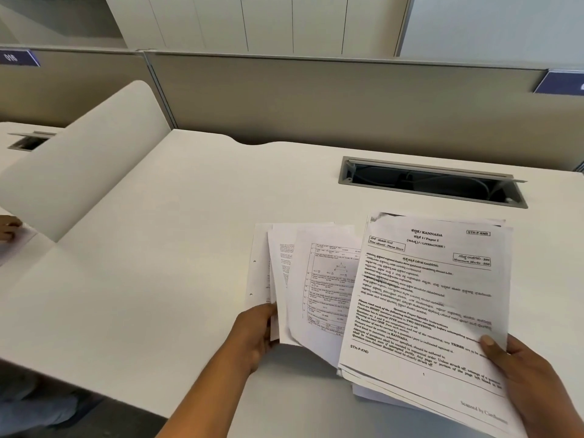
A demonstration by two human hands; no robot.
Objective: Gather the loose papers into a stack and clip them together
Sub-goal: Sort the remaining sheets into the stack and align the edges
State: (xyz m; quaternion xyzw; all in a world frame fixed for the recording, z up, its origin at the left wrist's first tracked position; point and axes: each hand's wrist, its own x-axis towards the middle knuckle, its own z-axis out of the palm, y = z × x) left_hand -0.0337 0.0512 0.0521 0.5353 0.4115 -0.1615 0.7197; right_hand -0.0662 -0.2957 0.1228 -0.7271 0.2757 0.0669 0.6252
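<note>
**Much is hidden under the papers**

The fingers of the left hand [254, 335] are hidden under the papers [319, 279]. Of the right hand [531, 374] only the thumb shows on top, and the picture's edge cuts the wrist. The lower sheets are mostly covered, and their print is too small to read. Another hand [8, 227] is cut off at the left edge.
</note>
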